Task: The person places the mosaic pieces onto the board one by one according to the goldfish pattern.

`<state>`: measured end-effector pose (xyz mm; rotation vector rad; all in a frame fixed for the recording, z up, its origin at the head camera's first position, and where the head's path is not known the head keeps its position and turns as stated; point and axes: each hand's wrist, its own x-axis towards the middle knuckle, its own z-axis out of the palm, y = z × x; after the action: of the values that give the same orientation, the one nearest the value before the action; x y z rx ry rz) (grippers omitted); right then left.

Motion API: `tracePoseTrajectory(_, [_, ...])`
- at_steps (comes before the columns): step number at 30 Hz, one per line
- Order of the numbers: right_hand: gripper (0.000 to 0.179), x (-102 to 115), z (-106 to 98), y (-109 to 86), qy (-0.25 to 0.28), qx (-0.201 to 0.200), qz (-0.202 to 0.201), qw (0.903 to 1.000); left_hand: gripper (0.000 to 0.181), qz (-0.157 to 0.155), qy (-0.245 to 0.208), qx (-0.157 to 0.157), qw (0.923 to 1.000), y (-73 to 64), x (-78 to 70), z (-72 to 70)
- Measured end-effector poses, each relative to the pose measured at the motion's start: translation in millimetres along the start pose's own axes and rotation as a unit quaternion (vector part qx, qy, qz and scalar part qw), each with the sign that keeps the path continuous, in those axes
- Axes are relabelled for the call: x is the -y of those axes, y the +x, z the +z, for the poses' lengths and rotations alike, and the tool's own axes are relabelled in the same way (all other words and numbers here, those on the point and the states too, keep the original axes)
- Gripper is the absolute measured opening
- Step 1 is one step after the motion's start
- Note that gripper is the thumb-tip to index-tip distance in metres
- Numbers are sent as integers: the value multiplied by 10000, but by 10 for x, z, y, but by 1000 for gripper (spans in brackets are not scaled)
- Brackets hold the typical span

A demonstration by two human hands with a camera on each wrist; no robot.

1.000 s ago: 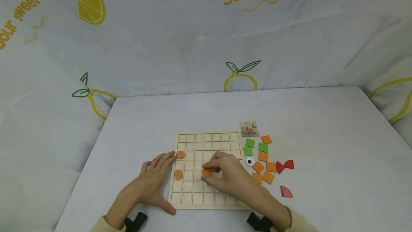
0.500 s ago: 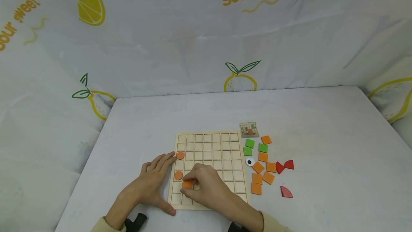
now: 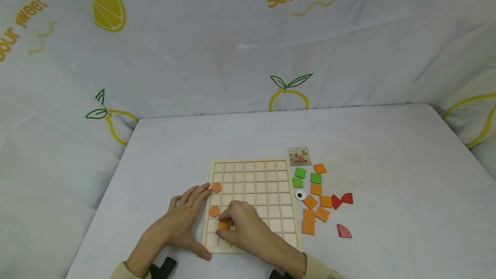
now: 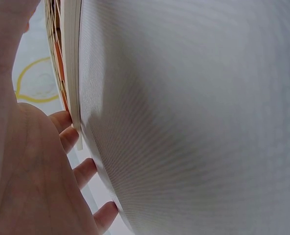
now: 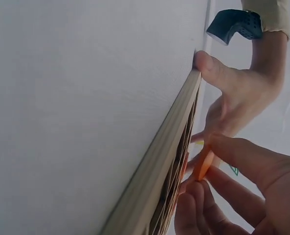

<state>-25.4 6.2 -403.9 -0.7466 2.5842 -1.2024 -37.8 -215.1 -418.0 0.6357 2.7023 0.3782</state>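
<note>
A wooden grid board (image 3: 255, 187) lies on the table in front of me. Two orange discs, an upper one (image 3: 216, 187) and a lower one (image 3: 214, 212), sit in its leftmost column. With thumb and fingertips my right hand (image 3: 248, 226) pinches another orange disc (image 3: 223, 225) close over the lower left cells; the right wrist view shows this held disc (image 5: 204, 165) tilted on edge. My left hand (image 3: 180, 223) rests spread along the board's left side, forefinger at the edge and thumb by the near left corner. In the left wrist view its fingertips (image 4: 86, 171) reach the table and board side.
Right of the board lie several orange square tiles (image 3: 316, 189), green square tiles (image 3: 300, 173), red quarter-circle pieces (image 3: 344, 230) and a white eye disc (image 3: 300, 195). A small pattern card (image 3: 299, 156) lies at the far right corner. A lemon-print cloth (image 3: 193, 55) hangs behind.
My right hand has carried the orange disc left and toward me, from the board's middle to its lower left. In the last half second it shifted only slightly. The left hand stays put.
</note>
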Motion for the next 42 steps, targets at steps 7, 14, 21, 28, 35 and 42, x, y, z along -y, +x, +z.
tracePoseTrajectory(7, [20, -30, 29, 17, -142, 12, 75, 9999, 147, -10, -6, 4, 10000, -8, 1, -4])
tracePoseTrajectory(14, [21, -39, 51, 24, -216, -18, 83, 9997, 147, 10, 29, -27, 10000, -8, -2, -3])
tracePoseTrajectory(21, [22, -38, 48, 24, -201, -8, 127, 9997, 147, 56, 40, -81, 9999, -8, 1, -10])
tracePoseTrajectory(28, [25, -40, 46, 25, -198, 23, 170, 9997, 148, 38, 11, -39, 10000, -3, -1, -17])
tracePoseTrajectory(35, [26, -44, 42, 33, -204, 63, 200, 9996, 148, 78, 56, -73, 9999, -5, -5, -30])
tracePoseTrajectory(42, [27, -47, 41, 26, -127, 42, 158, 9998, 148, 92, 75, -89, 9999, -11, 0, -25])
